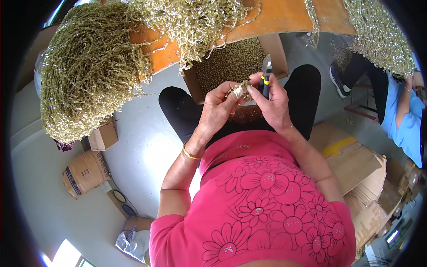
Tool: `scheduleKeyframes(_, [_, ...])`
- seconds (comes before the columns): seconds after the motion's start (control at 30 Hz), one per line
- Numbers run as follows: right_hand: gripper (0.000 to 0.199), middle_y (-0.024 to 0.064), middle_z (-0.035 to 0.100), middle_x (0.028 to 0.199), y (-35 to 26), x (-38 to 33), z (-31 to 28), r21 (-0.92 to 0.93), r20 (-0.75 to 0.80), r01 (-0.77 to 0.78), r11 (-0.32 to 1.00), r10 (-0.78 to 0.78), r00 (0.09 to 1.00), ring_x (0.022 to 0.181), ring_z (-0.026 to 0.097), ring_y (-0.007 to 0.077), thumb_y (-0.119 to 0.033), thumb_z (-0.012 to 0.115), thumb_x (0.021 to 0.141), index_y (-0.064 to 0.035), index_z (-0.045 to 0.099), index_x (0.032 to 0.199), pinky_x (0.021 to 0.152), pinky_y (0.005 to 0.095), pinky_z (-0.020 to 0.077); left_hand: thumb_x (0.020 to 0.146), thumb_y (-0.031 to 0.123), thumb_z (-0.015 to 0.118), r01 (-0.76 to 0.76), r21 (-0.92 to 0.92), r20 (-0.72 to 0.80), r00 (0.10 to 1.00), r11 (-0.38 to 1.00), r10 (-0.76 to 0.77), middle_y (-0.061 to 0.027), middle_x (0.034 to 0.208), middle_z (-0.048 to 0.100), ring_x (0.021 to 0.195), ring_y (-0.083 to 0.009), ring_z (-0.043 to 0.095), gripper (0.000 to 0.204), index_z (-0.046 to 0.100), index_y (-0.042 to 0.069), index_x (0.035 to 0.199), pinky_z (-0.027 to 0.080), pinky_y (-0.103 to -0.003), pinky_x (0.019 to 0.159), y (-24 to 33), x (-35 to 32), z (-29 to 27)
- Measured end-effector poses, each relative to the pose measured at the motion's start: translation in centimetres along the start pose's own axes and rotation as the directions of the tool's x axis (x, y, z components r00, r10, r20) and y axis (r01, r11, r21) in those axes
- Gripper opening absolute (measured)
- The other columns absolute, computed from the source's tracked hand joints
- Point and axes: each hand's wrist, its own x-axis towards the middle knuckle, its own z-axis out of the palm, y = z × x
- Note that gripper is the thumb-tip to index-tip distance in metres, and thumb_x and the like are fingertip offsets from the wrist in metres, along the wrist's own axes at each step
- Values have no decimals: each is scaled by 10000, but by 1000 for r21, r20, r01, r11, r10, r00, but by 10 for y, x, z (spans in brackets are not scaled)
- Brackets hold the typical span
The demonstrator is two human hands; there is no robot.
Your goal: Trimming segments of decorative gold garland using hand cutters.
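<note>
My left hand [218, 107] is closed on a small bunch of gold beaded strand [244, 86], pinching it between thumb and fingers. A white wrapping [238, 92] shows at the tip of a left finger or thumb. My right hand [275, 104] grips side cutters [266, 78] with black and yellow handles, their metal jaws pointing up and away from me. The right thumb and fingertips also meet the gold bunch. Both hands are close together over my lap, just in front of an open cardboard box [275, 51] filled with small gold beads [229, 62].
An orange-brown table [289, 18] spans the far side, with heaps of glittery gold strands [89, 66] hanging over its edge. At the far right sits another person in a blue top [402, 124]. Cardboard boxes [347, 160] stand at my right, and a carton [86, 173] at my left.
</note>
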Motion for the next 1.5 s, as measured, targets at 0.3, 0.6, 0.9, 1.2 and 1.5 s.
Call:
scheduleKeyframes(0.3, [199,-24,535,788,-4,-4,1,222,39,-320,921,320,947,701,483,35,-118,621,782,-40,534,943,662,188,399,893,158,459,-249,-218,-14,968,944,252,-10,917,564,579,-31,459,188,543,46,1019,342,-156,477,-18,3,2])
scheduleKeyframes(0.6, [218,-23,528,809,2,-3,-8,-78,34,-234,969,238,971,755,507,62,-131,609,794,-53,530,982,716,205,409,899,238,438,-93,-688,3,991,720,131,-96,924,593,561,-86,460,223,494,55,1013,367,-200,505,-25,2,9])
scheduleKeyframes(0.9, [307,72,542,790,-39,-5,-34,-459,194,65,886,28,981,685,543,136,-165,663,718,-24,554,969,652,271,437,910,246,427,-279,-304,-36,959,911,282,-21,819,560,537,-47,395,175,485,81,907,316,-174,490,-29,6,6])
scheduleKeyframes(1.2, [293,22,497,715,-38,4,-42,-744,333,374,554,-177,926,662,518,191,-154,673,663,-88,542,917,615,322,375,916,230,418,-331,-73,-37,944,941,329,47,654,411,532,-24,325,189,510,65,906,292,-165,474,-26,2,6])
scheduleKeyframes(1.5, [296,47,493,783,-47,9,-50,-784,426,447,430,-149,892,780,509,219,-160,677,655,-103,538,910,635,333,345,916,205,418,-339,-19,-24,941,941,338,47,659,404,547,-23,324,175,511,57,922,294,-165,485,-29,2,4])
